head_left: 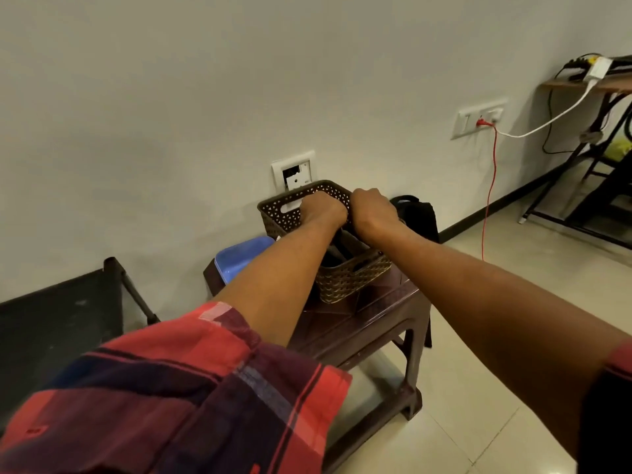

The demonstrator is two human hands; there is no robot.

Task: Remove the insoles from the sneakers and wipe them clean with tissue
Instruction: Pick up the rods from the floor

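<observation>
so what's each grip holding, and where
The right grip curls over the side rim of the brown perforated plastic basket. The left grip reaches inside; its hold is hidden.

Left hand [321, 208] fingers out of sight inside the basket [352, 278], right hand [371, 210] fingertips hidden over the rim it grips, dark contents too dim to tell, blue lid [239, 256] half behind the left forearm, black bag [419, 213] partly covered, stand [602, 186] cut by the right edge

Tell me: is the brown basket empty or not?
Not empty. Dark things lie inside the basket, near the left hand; what they are, I cannot tell.
</observation>
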